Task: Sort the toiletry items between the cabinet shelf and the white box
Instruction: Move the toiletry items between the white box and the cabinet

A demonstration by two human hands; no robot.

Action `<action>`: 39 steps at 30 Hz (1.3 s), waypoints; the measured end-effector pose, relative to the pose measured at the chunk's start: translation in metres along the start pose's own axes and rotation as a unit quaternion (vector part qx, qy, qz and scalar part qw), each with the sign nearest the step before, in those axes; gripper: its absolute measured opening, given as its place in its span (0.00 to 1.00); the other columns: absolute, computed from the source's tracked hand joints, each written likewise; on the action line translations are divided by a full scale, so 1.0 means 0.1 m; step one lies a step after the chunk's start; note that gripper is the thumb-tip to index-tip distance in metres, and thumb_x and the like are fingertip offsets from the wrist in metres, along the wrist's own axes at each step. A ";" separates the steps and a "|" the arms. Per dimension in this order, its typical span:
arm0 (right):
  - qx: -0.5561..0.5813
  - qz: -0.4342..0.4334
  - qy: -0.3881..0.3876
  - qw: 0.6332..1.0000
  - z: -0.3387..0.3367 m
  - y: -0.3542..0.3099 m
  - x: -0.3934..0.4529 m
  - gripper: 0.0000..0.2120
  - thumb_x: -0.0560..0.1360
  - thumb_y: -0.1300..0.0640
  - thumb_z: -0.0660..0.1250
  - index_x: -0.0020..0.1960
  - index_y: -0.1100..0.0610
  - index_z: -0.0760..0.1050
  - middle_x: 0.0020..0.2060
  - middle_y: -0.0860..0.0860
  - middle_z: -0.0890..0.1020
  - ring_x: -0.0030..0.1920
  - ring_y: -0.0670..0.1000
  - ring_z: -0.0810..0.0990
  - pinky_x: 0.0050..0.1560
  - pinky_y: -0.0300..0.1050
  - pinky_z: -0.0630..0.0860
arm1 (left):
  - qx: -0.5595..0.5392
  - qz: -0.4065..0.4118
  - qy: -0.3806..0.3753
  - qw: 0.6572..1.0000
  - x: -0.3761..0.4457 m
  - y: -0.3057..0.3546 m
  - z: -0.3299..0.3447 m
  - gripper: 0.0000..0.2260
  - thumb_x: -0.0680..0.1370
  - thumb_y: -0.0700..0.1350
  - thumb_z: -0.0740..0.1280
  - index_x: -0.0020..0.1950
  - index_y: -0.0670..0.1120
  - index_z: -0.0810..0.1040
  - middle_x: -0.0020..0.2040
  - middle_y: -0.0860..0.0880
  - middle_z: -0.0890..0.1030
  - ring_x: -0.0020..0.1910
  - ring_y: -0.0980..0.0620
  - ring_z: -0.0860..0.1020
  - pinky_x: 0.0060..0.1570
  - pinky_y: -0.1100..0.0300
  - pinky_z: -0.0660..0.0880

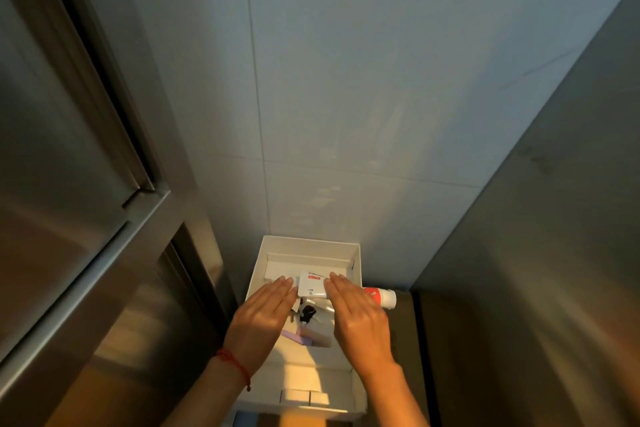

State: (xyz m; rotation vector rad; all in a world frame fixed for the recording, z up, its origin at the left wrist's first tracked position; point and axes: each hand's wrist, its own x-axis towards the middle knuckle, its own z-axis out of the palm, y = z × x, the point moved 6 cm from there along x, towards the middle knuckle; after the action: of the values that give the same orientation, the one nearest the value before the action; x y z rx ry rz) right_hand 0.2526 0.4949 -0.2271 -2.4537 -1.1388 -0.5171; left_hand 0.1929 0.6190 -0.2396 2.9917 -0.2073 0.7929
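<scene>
Two hands, the left hand (261,314) and right hand (358,314), hover flat, fingers straight and together, holding nothing, over the white box (304,244). Between them lies a white tube (313,286); a red-and-white tube (381,297) rests outside at 3 o'clock, probably set apart.

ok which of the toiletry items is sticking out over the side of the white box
The tube with the red band: its capped end pokes past the box rim on the right, while the others lie inside.

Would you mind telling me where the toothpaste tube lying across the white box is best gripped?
Grip the toothpaste tube at its bare white middle, from above, fingers across its width. It lies flat between both open hands, its capped end sticking out past the white box wall.
</scene>
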 end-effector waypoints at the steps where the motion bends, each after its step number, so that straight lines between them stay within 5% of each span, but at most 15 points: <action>1: 0.000 0.001 -0.002 1.000 0.05 0.01 0.00 0.31 0.46 0.65 0.83 0.50 0.61 0.83 0.48 0.56 0.85 0.47 0.53 0.85 0.49 0.45 0.78 | -0.005 -0.008 -0.009 1.000 0.00 0.00 0.04 0.27 0.49 0.42 0.84 0.47 0.41 0.85 0.47 0.43 0.85 0.45 0.48 0.84 0.43 0.52 0.80; 10: -0.012 0.011 -0.013 1.000 0.47 0.06 -0.02 0.32 0.44 0.66 0.83 0.49 0.62 0.83 0.47 0.57 0.85 0.45 0.54 0.85 0.45 0.47 0.80 | -0.046 -0.030 -0.046 0.997 -0.09 -0.09 0.43 0.29 0.48 0.48 0.84 0.46 0.43 0.85 0.45 0.46 0.85 0.43 0.51 0.84 0.41 0.57 0.80; 25: -0.021 0.038 -0.075 0.996 1.01 0.05 0.10 0.32 0.43 0.66 0.83 0.47 0.64 0.83 0.44 0.58 0.85 0.42 0.56 0.85 0.36 0.49 0.82 | -0.043 -0.018 0.001 0.999 -0.17 -0.11 0.81 0.27 0.46 0.48 0.84 0.41 0.38 0.85 0.41 0.43 0.85 0.40 0.47 0.84 0.36 0.54 0.80; 36: -0.048 0.097 -0.202 0.973 1.47 0.11 -0.04 0.40 0.34 0.49 0.85 0.44 0.60 0.84 0.41 0.53 0.86 0.41 0.51 0.85 0.36 0.44 0.81 | -0.036 -0.093 -0.060 0.993 -0.36 -0.23 1.24 0.27 0.45 0.45 0.85 0.40 0.40 0.85 0.40 0.44 0.85 0.39 0.49 0.84 0.35 0.54 0.80; 39: -0.038 0.121 -0.231 0.965 1.58 0.19 -0.11 0.40 0.48 0.48 0.84 0.56 0.62 0.80 0.52 0.57 0.83 0.52 0.55 0.83 0.47 0.47 0.80 | -0.033 -0.101 -0.084 0.991 -0.38 -0.25 1.35 0.27 0.44 0.47 0.85 0.39 0.40 0.85 0.39 0.45 0.85 0.39 0.49 0.84 0.35 0.54 0.80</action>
State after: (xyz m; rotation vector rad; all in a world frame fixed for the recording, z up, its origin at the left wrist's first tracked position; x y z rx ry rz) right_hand 0.2864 0.5532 -0.3712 -2.8168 -0.9661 0.0974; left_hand 0.2301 0.6383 -0.3759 2.9550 0.0627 0.5042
